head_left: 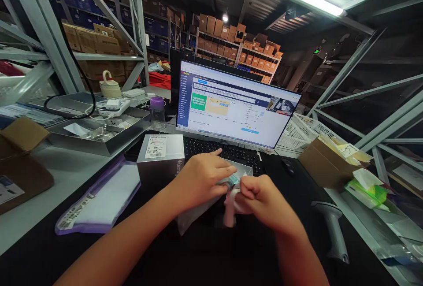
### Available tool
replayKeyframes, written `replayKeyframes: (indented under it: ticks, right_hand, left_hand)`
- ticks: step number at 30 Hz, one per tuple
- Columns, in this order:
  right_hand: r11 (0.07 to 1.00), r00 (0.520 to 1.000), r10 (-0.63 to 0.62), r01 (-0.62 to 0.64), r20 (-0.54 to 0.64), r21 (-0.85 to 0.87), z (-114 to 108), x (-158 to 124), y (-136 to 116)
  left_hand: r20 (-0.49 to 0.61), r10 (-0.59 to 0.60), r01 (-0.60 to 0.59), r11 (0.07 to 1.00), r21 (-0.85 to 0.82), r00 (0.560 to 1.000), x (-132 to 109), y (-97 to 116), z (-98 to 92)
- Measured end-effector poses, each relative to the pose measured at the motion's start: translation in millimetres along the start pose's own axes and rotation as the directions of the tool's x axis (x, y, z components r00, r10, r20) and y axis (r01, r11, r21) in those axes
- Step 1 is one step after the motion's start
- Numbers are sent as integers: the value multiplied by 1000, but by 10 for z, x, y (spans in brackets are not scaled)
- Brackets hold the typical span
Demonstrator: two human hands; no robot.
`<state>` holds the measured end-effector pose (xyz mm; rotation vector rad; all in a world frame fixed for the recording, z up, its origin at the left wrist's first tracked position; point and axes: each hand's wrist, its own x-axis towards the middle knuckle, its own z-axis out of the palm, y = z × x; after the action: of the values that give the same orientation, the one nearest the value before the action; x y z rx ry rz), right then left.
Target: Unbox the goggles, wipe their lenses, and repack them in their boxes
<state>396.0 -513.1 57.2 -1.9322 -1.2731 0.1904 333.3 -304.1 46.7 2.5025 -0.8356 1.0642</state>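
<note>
My left hand lies with its fingers stretched out over a silvery grey box at the middle of the desk. Close to its fingertips is a small light-blue piece. My right hand is closed in a fist around a pinkish item, blurred and partly hidden, so its kind is unclear. Translucent plastic hangs below my left hand. Left of the hands stands another box, silver-topped with dark sides and a white label. A purple-edged white packet lies farther left.
Behind the hands are a keyboard and a lit monitor. To the right lie a mouse, a barcode scanner, a cardboard box and a tissue pack. An open carton and a grey tray stand left.
</note>
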Motion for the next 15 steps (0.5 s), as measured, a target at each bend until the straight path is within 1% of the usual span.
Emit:
replayKeyframes:
  ticks: [1, 2, 3, 4, 5, 7, 8, 9, 11, 12, 13, 15]
  right_hand:
    - [999, 998, -2, -1, -60, -44, 66, 21, -21]
    - [997, 996, -14, 8, -88, -75, 106, 39, -30]
    - [996, 996, -32, 25, -82, -80, 110, 51, -25]
    - [997, 998, -54, 52, -34, -59, 77, 55, -6]
    - [997, 996, -77, 78, 43, -20, 12, 49, 24]
    - [994, 972, -107, 96, 209, 61, -173, 18, 100]
    - [992, 958, -115, 95, 264, 84, -268, -2, 135]
    - [991, 949, -114, 89, 295, 99, -347, -20, 162]
    - [992, 954, -92, 63, 284, 109, -425, -39, 180]
    - [993, 962, -81, 56, 259, 102, -414, -38, 170]
    - [995, 972, -68, 49, 227, 88, -372, -31, 148]
    - [999, 990, -33, 30, 140, 24, -218, -1, 86]
  left_hand:
    - [7, 26, -26, 1000, 16, 1000, 4, 13, 7]
    - [12, 44, -44, 999, 28, 999, 6, 21, -1]
    - [16, 45, -46, 998, 34, 999, 7, 23, -23]
    - [18, 31, -32, 999, 31, 999, 6, 21, -53]
    - [20, 7, -7, 1000, 20, 1000, 3, 16, -87]
    - [25, -41, 42, 999, -13, 999, -4, 5, -141]
    - [25, -55, 55, 998, -28, 998, -9, 1, -154]
    - [23, -58, 59, 998, -38, 998, -12, -1, -155]
    - [20, -48, 49, 998, -33, 999, -15, 2, -126]
    - [19, -39, 39, 999, -17, 999, -14, 9, -100]
    - [20, -27, 27, 1000, 6, 999, -12, 18, -70]
    - [32, 12, -15, 998, 66, 999, -5, 44, -10]
